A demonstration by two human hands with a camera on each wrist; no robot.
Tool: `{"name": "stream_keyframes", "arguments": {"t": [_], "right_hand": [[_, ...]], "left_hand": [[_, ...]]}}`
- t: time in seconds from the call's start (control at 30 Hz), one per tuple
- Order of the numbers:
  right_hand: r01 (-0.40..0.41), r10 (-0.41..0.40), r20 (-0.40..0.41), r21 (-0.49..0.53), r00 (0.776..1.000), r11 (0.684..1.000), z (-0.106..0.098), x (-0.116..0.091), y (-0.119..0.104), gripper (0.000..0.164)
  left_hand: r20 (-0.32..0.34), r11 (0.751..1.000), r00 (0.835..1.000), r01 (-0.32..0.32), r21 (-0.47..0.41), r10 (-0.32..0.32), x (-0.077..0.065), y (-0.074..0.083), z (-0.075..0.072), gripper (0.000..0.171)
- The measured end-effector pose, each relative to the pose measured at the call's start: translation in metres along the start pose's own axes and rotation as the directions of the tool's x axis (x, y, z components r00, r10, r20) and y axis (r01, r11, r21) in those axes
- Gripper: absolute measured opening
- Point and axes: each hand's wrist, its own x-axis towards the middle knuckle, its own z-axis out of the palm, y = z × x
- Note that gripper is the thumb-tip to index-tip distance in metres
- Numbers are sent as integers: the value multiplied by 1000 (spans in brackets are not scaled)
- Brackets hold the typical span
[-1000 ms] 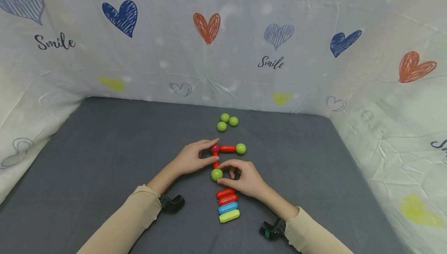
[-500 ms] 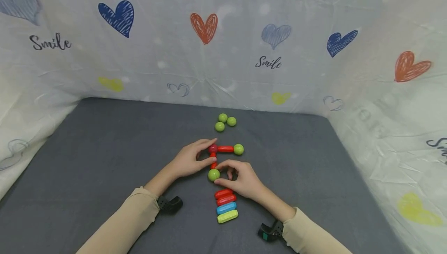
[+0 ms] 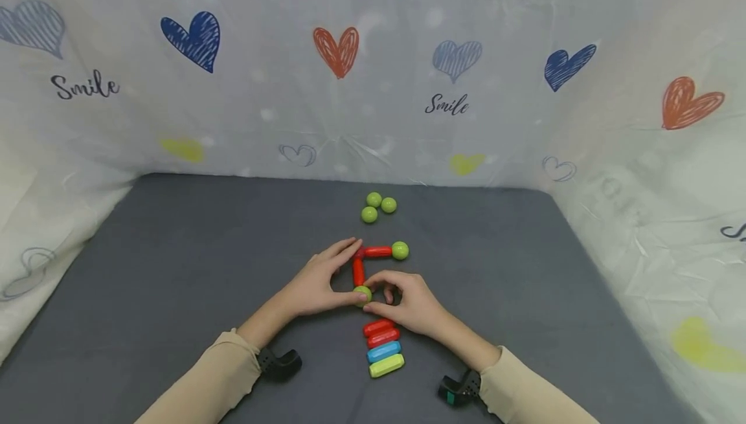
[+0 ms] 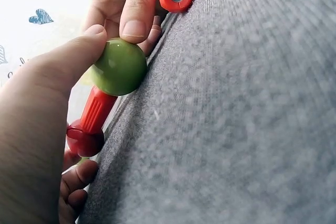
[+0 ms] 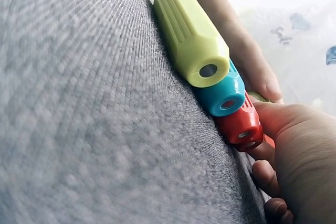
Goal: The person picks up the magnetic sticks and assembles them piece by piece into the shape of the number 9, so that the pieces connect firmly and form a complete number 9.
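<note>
On the grey cloth lies an L of magnetic building sticks and balls: a dark red ball point(image 4: 86, 142) at the corner, a red stick point(image 3: 358, 272) toward the person, and another red stick point(image 3: 377, 252) rightward to a green ball point(image 3: 400, 250). A nearer green ball point(image 4: 119, 67) ends the first stick. My left hand point(image 3: 317, 285) spans that arm, thumb on the nearer green ball and fingertips at the dark red ball, partly covering it. From the right, my right hand point(image 3: 412, 302) pinches the nearer green ball between thumb and finger.
Close in front of the right hand, two red sticks point(image 3: 383, 337), a blue stick point(image 3: 383, 352) and a yellow-green stick point(image 3: 386, 366) lie side by side. Farther back sit three loose green balls point(image 3: 370, 215). A white heart-printed curtain point(image 3: 396, 113) borders the table point(image 3: 204, 236).
The left thumb has slid from the near red stick down onto the nearer green ball, so more of that stick shows. The right hand keeps its pinch; the head view has shifted slightly.
</note>
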Motion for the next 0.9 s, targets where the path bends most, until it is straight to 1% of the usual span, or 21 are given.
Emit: {"name": "stream_keyframes", "arguments": {"t": [0.13, 0.3, 0.4, 0.5, 0.57, 0.7, 0.73, 0.9], "right_hand": [[9, -9, 9, -13, 1000, 1000, -3, -1, 1, 31], [-2, 2, 31, -9, 1000, 1000, -5, 0, 2, 30], [-27, 26, 48, 16, 998, 1000, -9, -2, 3, 24], [-37, 34, 63, 44, 997, 998, -16, -7, 6, 18], [-19, 14, 79, 64, 997, 998, -20, -12, 8, 14], [38, -50, 125, 96, 991, 995, -25, -21, 11, 16], [57, -70, 131, 101, 989, 993, -27, -22, 6, 16], [106, -124, 154, 119, 980, 987, -27, -26, 4, 19]], "left_hand": [[-2, 1000, 1000, -7, 9, 7, 1, 0, 4, 100], [-8, 1000, 1000, -13, 24, 13, 1, -2, 3, 97], [1, 1000, 1000, -10, 27, 10, 2, -2, 2, 98], [15, 999, 1000, -6, 31, 5, 3, -1, 2, 99], [23, 999, 1000, 0, 35, -1, 4, 0, 2, 99], [38, 999, 999, 7, 43, -8, 2, 2, 0, 98], [39, 999, 999, 3, 46, -5, 2, 2, -2, 98], [52, 999, 999, -12, 52, 10, 1, 4, -4, 96]]}}
